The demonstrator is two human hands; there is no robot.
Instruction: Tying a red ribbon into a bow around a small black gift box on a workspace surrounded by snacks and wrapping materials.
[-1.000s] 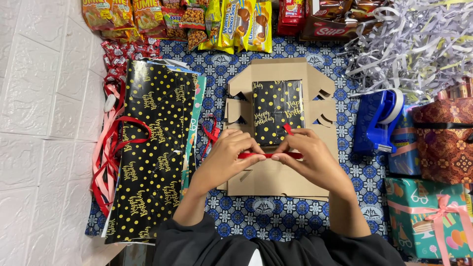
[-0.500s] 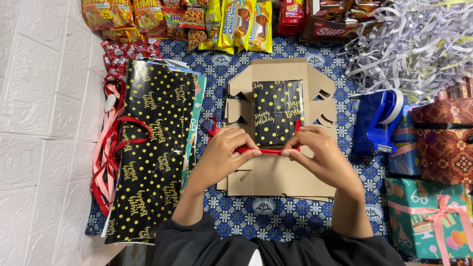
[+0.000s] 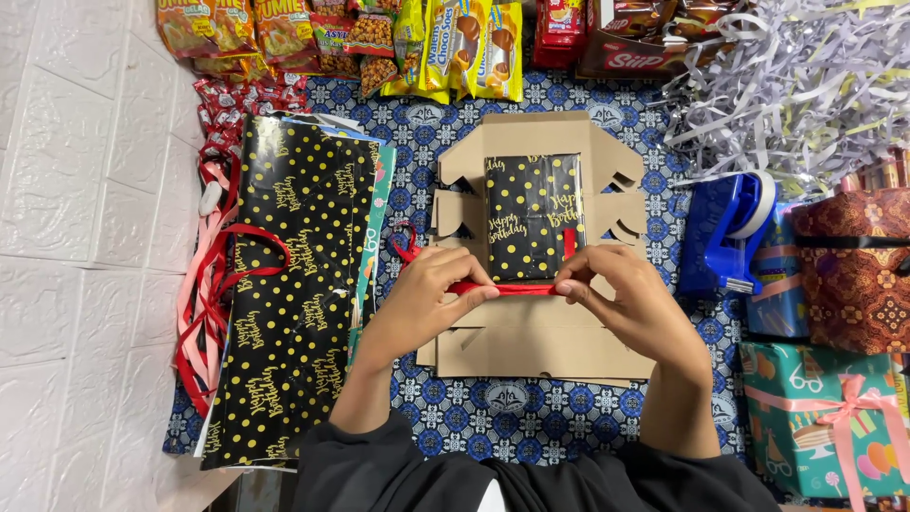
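A small box wrapped in black paper with gold dots lies on an unfolded brown cardboard box in the middle of the patterned blue mat. A red ribbon is stretched flat along the near edge of the wrapped box. My left hand pinches the ribbon's left part, and a loose loop of it trails off to the left. My right hand pinches the ribbon's right part, where it bends up the box's right side.
Sheets of black gold-dotted wrapping paper lie left, with red and pink ribbons beside them. Snack packets line the far edge. Shredded paper, a blue tape dispenser and wrapped gifts sit right.
My hands have moved apart along the near edge of the wrapped box, pulling the red ribbon out straight between them.
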